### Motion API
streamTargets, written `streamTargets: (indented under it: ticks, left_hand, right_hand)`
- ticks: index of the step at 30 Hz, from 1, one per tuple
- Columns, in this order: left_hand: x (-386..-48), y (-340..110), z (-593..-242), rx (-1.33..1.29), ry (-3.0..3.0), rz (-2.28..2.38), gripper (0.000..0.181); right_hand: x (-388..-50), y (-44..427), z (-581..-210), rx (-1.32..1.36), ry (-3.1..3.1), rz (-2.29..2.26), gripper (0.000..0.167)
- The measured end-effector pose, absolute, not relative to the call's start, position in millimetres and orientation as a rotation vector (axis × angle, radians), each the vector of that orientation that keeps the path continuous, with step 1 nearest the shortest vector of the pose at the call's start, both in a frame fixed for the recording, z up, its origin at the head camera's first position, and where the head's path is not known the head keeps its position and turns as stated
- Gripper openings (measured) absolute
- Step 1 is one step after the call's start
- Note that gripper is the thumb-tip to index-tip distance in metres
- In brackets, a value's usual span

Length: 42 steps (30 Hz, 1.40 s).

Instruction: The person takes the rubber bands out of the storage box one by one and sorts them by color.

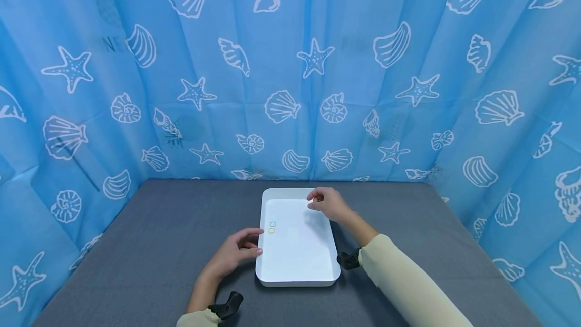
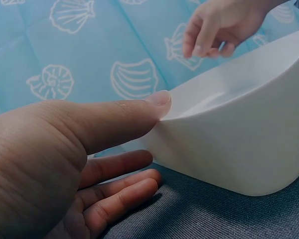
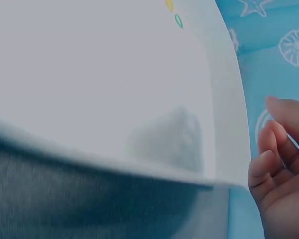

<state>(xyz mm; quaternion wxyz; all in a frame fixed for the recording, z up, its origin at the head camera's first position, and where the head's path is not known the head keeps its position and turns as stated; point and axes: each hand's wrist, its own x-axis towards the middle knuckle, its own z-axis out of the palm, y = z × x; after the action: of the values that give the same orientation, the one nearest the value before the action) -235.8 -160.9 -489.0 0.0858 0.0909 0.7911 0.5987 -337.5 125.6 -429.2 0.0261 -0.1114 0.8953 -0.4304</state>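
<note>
Head view: at the lower centre of the frame you have the white tray (image 1: 299, 254) on the grey table (image 1: 204, 211), its raised walls presumably serving to keep small items in; a blue ring (image 1: 273, 224) and a yellow ring (image 1: 272, 231) lie just beside each other on its floor, near its left wall. Your left hand (image 1: 233, 255), relaxed, touches that wall, probably to stop the tray sliding. Your right hand (image 1: 332, 205) hangs above the tray's upper-right corner, fingers loosely bent, nothing visible in them (something very small could be hidden). Left wrist view: at mid-frame your thumb rests on the rim, the other fingers apart below it, a light brace rather than a clamp. Right wrist view: at the right edge your fingers are half curled, seemingly holding nothing; both rings show at the top of the frame, well apart from them.
</note>
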Motion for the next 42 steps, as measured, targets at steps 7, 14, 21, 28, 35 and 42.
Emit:
streamTargets:
  ticks: [7,14,21,28,35,42]
  left_hand:
    - [-235,-160,-488,0.275,2.360,1.782,0.052]
    - [-238,-160,-492,0.260,2.359,1.779,0.052]
    - [-239,-160,-493,0.272,2.345,1.784,0.051]
    - [-239,-163,-490,0.314,2.336,1.781,0.050]
    - [-237,-163,-490,0.319,2.339,1.784,0.050]
    - [-236,-164,-490,0.336,2.344,1.784,0.049]
  right_hand:
    - [-337,110,-431,-0.409,2.721,-1.327,0.018]
    - [-333,94,-437,-0.449,2.671,-1.271,0.021]
    - [-330,80,-441,-0.468,2.651,-1.225,0.024]
    - [-329,68,-448,-0.591,2.598,-1.164,0.028]
    - [-327,56,-456,-0.631,2.546,-1.144,0.025]
    - [-326,49,-455,-0.705,2.559,-1.066,0.024]
